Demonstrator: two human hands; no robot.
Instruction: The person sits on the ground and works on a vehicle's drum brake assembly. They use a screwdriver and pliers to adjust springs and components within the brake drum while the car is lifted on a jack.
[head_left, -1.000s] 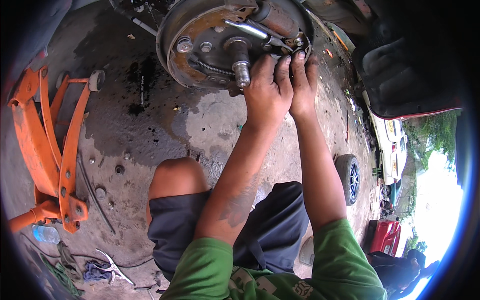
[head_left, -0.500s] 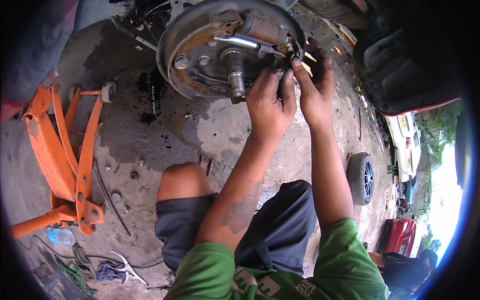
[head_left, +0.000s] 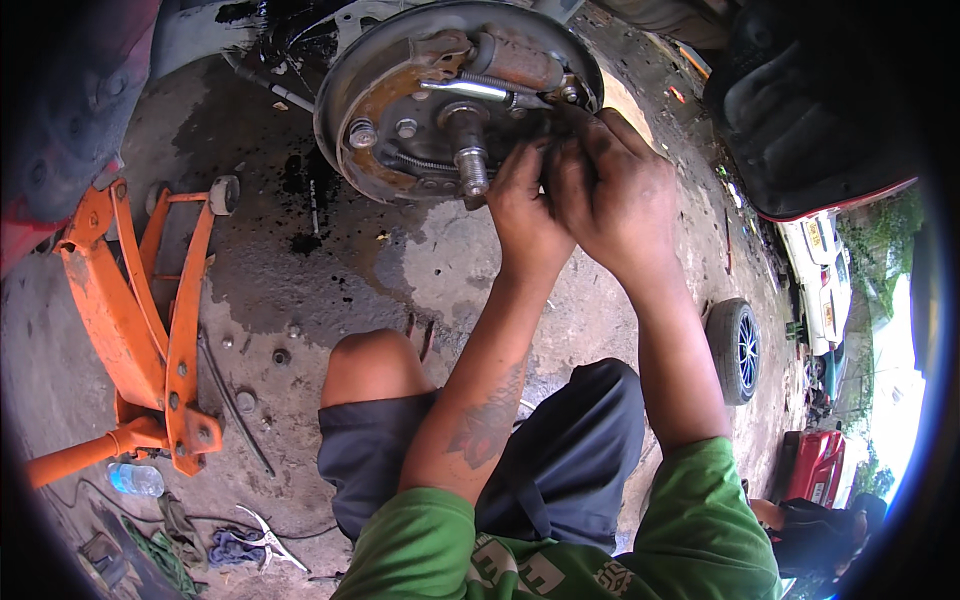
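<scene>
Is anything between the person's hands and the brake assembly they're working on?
Nothing visible. Both the left hand and the right hand are already on the lower right edge of the rusty brake backing plate, beside the threaded stud. What the fingers hold is hidden.

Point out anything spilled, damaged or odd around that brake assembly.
Dark oily stains spread over the concrete below the rusty brake backing plate, where both hands work. Small bolts lie scattered loose beside the orange floor jack.

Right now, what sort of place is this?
Probably an outdoor car repair yard: an exposed brake drum assembly, an orange floor jack on stained concrete, and a loose wheel.
</scene>
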